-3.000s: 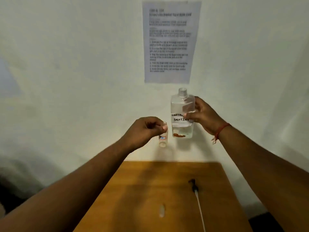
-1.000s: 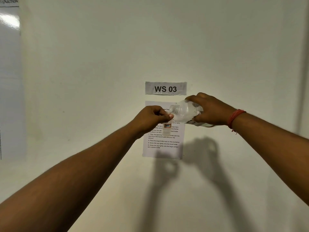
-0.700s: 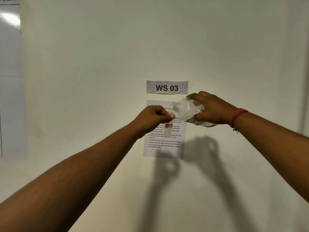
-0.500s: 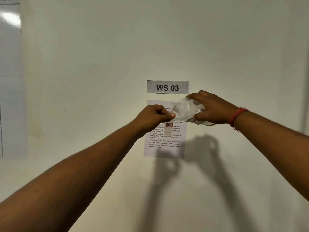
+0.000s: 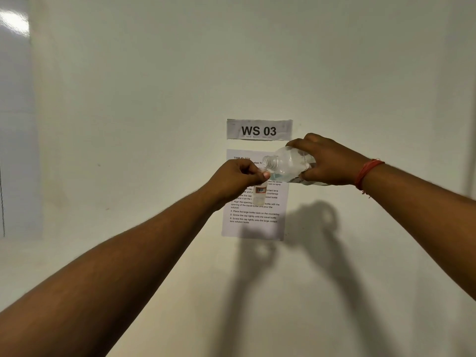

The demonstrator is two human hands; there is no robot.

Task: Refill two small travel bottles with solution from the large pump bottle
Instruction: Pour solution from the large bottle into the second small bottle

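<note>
My left hand point(image 5: 235, 177) grips a small clear travel bottle point(image 5: 259, 195) by its neck, held upright in the air in front of the wall. My right hand point(image 5: 328, 163) holds the large clear solution bottle point(image 5: 288, 163), tipped on its side with the open threaded mouth pointing left. That mouth sits just above and right of the small bottle's opening. A little liquid lies in the lower side of the large bottle. No stream between the two is visible. A red thread band is on my right wrist.
A white wall fills the view. A "WS 03" label point(image 5: 258, 130) and a printed instruction sheet point(image 5: 255, 220) hang behind the hands. A glossy board point(image 5: 13, 99) is at the far left. The table is out of view.
Three seconds ago both bottles were upright above the wooden table. Since then the view has risen to the wall and the large bottle is tipped sideways over the small one; the last second shows little movement.
</note>
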